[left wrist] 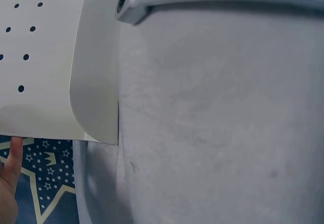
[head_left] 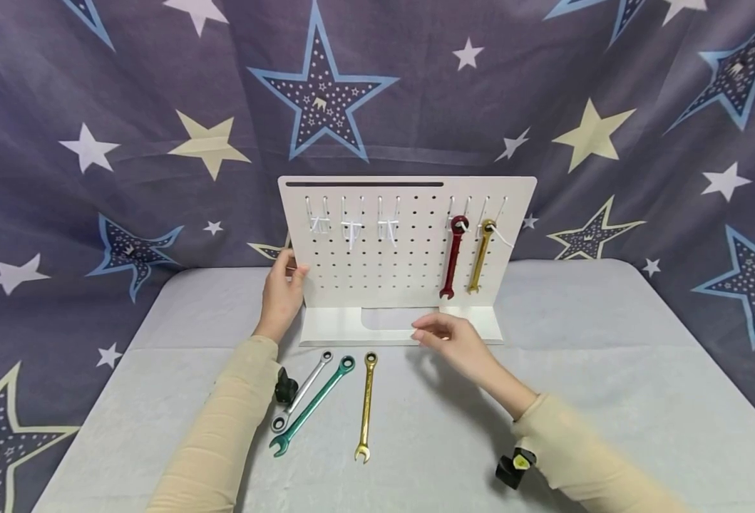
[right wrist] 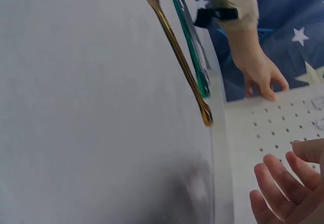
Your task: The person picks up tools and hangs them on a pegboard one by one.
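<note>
Star-printed cloth (head_left: pixel 512 85) hangs behind you, the pale grey table (head_left: pixel 621 413) spreads in front, and on it stands the white pegboard (head_left: pixel 377 269). Watch your left hand (head_left: pixel 281 296): fingers and thumb clamped on the board's left edge, bracing it by the look of things! Across from it, your right hand (head_left: pixel 452 340) is over by the front of the base (head_left: pixel 332 328), carrying nothing, fingers loosely bent and a little apart; whether it brushes the base, you can't tell from these views.

Two up: the red wrench (head_left: pixel 454 258) and the small gold wrench (head_left: pixel 480 258) hang by their ring ends on the right. Three waiting on the table: the silver wrench (head_left: pixel 304 390), the green wrench (head_left: pixel 314 404) just beside it, and the large gold wrench (head_left: pixel 367 405) off to their right. And those white hooks (head_left: pixel 352 226) on the left, three of them, all bare!

You look to be between hangings here. Next move probably calls for pinching the large gold wrench, nearest your free hand, and threading its ring over a bare hook while your left steadies the board
</note>
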Tool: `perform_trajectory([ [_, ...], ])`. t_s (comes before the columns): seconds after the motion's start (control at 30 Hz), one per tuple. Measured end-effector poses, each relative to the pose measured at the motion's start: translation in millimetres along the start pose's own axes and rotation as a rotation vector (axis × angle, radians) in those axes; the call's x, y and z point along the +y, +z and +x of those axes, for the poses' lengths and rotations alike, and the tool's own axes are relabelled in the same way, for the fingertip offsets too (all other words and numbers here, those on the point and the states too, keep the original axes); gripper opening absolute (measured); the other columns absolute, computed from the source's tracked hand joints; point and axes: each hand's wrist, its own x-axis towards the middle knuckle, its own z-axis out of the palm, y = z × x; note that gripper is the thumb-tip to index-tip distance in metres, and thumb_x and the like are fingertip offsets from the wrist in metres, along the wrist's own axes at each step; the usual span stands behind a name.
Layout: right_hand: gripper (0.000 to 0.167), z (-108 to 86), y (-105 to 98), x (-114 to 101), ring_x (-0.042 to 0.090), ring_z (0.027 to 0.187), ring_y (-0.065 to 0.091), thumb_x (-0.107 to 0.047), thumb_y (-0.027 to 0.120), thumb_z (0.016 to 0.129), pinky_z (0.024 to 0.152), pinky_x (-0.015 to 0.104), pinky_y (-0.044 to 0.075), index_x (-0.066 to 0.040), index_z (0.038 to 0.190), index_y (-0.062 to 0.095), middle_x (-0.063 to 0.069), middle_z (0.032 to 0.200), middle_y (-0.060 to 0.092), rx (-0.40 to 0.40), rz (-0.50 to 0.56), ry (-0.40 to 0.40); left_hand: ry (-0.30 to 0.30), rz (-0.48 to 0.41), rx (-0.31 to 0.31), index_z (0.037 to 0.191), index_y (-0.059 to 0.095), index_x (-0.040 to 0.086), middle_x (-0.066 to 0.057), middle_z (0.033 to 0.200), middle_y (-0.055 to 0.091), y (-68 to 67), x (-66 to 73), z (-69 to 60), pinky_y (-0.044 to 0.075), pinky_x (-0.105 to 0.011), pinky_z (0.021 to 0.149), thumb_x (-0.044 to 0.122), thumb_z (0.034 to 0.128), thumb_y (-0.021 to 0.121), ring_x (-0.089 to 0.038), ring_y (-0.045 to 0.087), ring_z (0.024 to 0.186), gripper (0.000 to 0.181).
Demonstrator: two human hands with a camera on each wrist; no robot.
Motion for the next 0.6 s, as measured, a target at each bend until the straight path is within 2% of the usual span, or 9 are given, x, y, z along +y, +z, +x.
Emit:
perform_trajectory([
  [0.13,0.024,-4.4,13,2,0.03,0.083,0.066,-0.013,0.069,0.093,0.067,0.029,0.052,0.003,0.111,0.068,0.014,0.091,0.071,-0.059,-0.005,-0.001,0.008,-0.002,0.003,0.113,0.053,0.004,-0.017,0.109,0.06,-0.1,0.2,0.0,0.046,-0.048,0.088,0.013,0.0983,0.061,-0.034,0.056,0.104,0.019],
  [0.27,0.021,-7.9,27,5,0.023,0.079,0.065,-0.013,0.069,0.093,0.065,0.028,0.052,0.001,0.109,0.069,0.009,0.09,0.071,-0.105,-0.011,0.015,0.001,-0.006,0.002,0.113,0.053,0.005,-0.017,0.11,0.06,-0.3,0.7,0.3,0.046,-0.048,0.089,0.014,0.0979,0.061,-0.033,0.056,0.105,0.019],
  [0.4,0.016,-11.2,43,10,0.017,0.077,0.065,-0.01,0.069,0.092,0.068,0.026,0.052,-0.001,0.105,0.07,0.006,0.089,0.071,-0.15,-0.022,0.009,-0.007,-0.006,0.0,0.114,0.053,0.005,-0.016,0.11,0.06,-0.4,1.0,0.4,0.046,-0.048,0.09,0.014,0.098,0.06,-0.033,0.056,0.105,0.02],
  [0.6,0.013,-16.4,59,7,0.016,0.065,0.062,-0.01,0.07,0.091,0.056,0.025,0.051,-0.002,0.101,0.069,0.001,0.081,0.068,-0.226,-0.031,0.033,-0.019,-0.019,-0.007,0.116,0.053,0.005,-0.016,0.11,0.059,-0.3,1.7,-0.5,0.045,-0.048,0.091,0.013,0.0986,0.06,-0.033,0.056,0.105,0.02],
])
